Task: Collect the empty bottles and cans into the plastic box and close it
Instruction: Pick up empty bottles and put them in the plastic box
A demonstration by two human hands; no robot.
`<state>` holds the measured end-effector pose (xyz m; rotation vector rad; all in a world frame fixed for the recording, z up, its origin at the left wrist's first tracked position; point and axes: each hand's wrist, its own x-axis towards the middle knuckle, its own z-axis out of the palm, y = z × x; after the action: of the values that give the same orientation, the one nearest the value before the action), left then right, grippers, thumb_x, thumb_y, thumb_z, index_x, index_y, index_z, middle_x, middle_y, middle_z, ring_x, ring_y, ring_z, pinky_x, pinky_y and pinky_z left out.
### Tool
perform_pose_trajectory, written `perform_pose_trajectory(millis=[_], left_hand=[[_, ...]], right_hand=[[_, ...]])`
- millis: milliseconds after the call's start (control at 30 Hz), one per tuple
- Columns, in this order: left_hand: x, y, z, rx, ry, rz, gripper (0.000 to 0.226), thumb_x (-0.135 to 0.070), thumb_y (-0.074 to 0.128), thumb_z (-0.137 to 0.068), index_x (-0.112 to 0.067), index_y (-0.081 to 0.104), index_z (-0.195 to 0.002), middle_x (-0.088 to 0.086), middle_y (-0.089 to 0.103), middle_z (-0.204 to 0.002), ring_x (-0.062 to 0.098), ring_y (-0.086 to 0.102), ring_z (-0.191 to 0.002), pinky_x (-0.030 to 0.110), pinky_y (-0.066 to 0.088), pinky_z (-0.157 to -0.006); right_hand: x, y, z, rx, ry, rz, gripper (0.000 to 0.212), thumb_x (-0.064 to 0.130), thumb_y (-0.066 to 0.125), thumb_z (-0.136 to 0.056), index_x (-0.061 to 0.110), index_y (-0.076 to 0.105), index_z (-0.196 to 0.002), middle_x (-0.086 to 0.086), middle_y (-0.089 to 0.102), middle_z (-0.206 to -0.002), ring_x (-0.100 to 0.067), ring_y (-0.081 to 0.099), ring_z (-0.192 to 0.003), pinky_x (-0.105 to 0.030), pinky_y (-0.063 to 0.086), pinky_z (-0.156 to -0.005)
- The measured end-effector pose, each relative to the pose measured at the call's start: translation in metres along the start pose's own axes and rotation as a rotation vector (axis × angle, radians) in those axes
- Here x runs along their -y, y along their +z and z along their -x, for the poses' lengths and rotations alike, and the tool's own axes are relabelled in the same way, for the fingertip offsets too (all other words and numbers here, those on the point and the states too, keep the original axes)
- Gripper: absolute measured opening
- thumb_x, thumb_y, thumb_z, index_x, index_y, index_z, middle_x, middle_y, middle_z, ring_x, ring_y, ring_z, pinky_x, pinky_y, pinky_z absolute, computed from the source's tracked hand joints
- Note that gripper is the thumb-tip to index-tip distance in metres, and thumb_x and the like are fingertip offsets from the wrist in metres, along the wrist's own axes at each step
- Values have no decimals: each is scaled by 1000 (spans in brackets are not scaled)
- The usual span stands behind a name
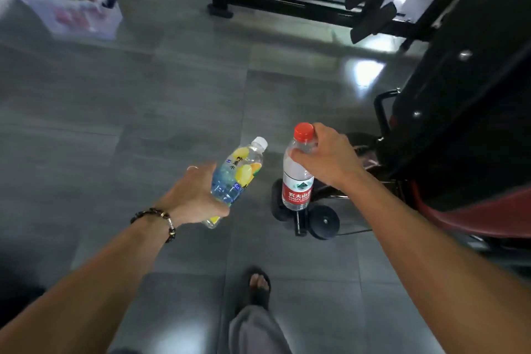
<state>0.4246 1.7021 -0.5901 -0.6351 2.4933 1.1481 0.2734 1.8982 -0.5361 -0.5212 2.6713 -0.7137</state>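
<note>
The left hand [193, 198] grips a clear bottle with a yellow fruit label [236, 178], tilted with its white cap up and away, while the right hand [330, 158] holds a red-capped water bottle [297, 178] upright by its neck, just beside the first. Both hang above the grey tiled floor [143, 112]. The clear plastic box [61, 3], blurred and with coloured things inside, sits well apart at the far left.
</note>
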Motion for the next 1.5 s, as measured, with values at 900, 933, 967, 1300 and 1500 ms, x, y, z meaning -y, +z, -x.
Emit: perform_pose_trajectory(millis=[900, 933, 967, 1300, 1500], left_hand=[[271, -531, -419, -390, -269, 10, 62, -27, 81, -64, -18, 52, -118, 0, 40, -108, 14, 46, -89, 20, 39, -78], [282, -552, -433, -399, -283, 13, 63, -26, 81, -63, -17, 53, -119, 0, 40, -108, 14, 45, -88, 21, 40, -77], [293, -573, -447, -411, -299, 18, 64, -26, 82, -63, -17, 53, -120, 1, 40, -109, 15, 46, -88, 21, 40, -77], [390, -762, -638, -457, -412, 72, 63, -23, 81, -66, -18, 53, -123, 2, 41, -112, 16, 48, -89, 22, 40, -76], [460, -839, -774, -512, -517, 180, 58, -19, 78, -69, -16, 53, -122, 3, 39, -108, 17, 45, -89, 22, 38, -75]], right_hand=[[524, 216, -633, 207, -229, -112, 44, 42, 68, -79, 19, 61, -117, 1, 67, -111, -22, 59, -108, -35, 49, -91], [548, 227, -653, 218, -238, -117, 45, 42, 68, -79, 19, 61, -117, 0, 67, -112, -23, 59, -109, -37, 49, -93], [569, 237, -673, 229, -251, -114, 44, 41, 67, -79, 18, 61, -116, 0, 67, -112, -23, 59, -109, -39, 50, -93], [727, 328, -921, 321, -295, -149, 40, 40, 67, -83, 18, 59, -116, -2, 68, -114, -24, 63, -105, -38, 50, -88], [790, 397, -1065, 391, -294, -84, 40, 38, 65, -87, 15, 56, -118, -2, 65, -113, -21, 58, -96, -29, 39, -76]])
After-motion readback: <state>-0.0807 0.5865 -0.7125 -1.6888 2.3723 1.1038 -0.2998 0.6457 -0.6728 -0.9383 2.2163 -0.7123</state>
